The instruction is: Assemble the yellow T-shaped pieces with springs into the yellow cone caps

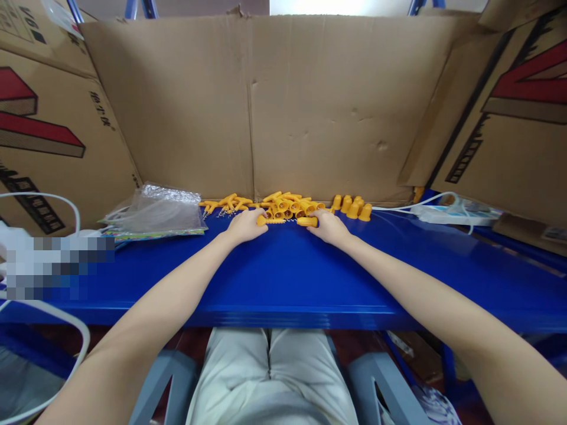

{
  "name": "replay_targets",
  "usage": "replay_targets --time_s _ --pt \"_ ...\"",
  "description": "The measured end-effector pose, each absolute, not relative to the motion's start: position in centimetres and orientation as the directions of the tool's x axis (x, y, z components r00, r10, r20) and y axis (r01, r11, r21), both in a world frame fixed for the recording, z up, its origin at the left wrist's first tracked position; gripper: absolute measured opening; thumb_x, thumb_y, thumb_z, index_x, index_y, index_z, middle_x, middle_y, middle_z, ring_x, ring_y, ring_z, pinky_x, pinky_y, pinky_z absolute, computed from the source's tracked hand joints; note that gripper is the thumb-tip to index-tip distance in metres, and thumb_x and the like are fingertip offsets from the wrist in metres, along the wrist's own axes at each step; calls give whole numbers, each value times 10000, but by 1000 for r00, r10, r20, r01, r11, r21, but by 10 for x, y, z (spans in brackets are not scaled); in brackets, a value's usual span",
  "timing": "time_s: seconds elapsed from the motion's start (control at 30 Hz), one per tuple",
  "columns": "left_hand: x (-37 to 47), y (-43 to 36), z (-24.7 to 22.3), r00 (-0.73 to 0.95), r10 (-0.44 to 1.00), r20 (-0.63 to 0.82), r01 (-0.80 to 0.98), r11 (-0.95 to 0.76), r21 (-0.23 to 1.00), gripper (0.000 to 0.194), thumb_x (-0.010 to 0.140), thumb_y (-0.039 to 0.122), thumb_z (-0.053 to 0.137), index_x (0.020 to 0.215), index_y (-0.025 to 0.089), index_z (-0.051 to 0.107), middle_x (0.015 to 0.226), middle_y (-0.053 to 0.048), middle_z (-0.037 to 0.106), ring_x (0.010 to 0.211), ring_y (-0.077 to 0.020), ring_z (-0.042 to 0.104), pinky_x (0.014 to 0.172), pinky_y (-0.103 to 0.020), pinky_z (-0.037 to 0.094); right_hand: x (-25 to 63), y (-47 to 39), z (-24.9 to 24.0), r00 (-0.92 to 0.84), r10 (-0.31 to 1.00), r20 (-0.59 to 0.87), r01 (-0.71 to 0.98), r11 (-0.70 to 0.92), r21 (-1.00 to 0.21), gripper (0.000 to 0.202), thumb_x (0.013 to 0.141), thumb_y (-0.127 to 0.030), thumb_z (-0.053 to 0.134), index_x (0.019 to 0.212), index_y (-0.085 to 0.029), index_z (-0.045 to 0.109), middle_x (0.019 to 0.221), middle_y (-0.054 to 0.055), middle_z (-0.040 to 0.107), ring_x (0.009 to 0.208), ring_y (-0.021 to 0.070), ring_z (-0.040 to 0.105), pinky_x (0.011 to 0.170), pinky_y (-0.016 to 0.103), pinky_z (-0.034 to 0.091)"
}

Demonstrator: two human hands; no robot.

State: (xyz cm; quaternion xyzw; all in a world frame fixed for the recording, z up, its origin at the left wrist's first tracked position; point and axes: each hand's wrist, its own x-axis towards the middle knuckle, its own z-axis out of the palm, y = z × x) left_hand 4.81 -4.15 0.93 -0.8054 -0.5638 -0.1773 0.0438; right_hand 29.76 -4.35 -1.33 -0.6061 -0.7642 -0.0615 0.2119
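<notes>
Yellow-handled corkscrew (pixel 277 221) on near side of yellow pile (pixel 287 203), clamped in left hand (pixel 243 226); long axis left-right, spiral pointing right toward yellow cap (pixel 307 222); right hand (pixel 331 228) pinches cap, roughly in line; cannot tell whether spiral touches cap

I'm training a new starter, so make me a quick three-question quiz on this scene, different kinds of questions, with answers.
1. True or false: the plastic bag lies left of the left hand.
2. Multiple choice: what stands behind the yellow pile?
A) A mirror
B) A glass pane
C) Cardboard
3. Short answer: which hand is nearer the separate yellow caps?

Key:
1. True.
2. C.
3. The right hand.
</notes>
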Motion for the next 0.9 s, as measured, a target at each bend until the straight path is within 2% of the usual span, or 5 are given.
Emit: replay_targets --time_s 0.17,0.33,0.43,0.67,0.9 --pt "49 -41 8 297 890 345 919 -365 149 403 775 317 566 1156 222 656 1051 -81 722 973 -266 668 860 -346 508 296 -46 -12 -175 892 416 946 269 -180 351 855 -312 615 1169 -155 627 1239 131 646 1126 284 613 917 365 479" --pt "52 -43 8 320 887 334 910 -386 154 412 782 352 565 1164 227 655 955 -64 731 924 -266 676 832 -355 515 293 -49 -10 -308 830 466 909 401 -114 328 866 -363 616 1128 -171 656 1170 104 685 1069 274 637 917 366 466" --pt "54 -44 9 319 885 339 907 -389 161 417 786 354 562 1173 227 654 914 -61 730 903 -273 679 827 -369 517 291 -51 -8 -317 818 480 905 412 -104 325 875 -358 608 1137 -172 656 1148 108 695 1028 272 649 898 372 470" --pt "49 -40 9 264 885 384 928 -342 150 403 792 336 572 1167 219 661 1096 -88 711 1022 -278 658 885 -355 505 298 -46 -7 -249 834 492 928 352 -127 329 871 -287 622 1178 -171 640 1152 107 700 1064 280 648 919 385 472" --pt "47 -39 9 240 889 391 936 -319 151 415 795 342 579 1184 216 653 1120 -89 706 1059 -280 645 914 -361 501 300 -44 -8 -223 830 512 926 344 -154 347 868 -267 617 1201 -170 633 1178 117 689 1083 285 644 931 392 478"
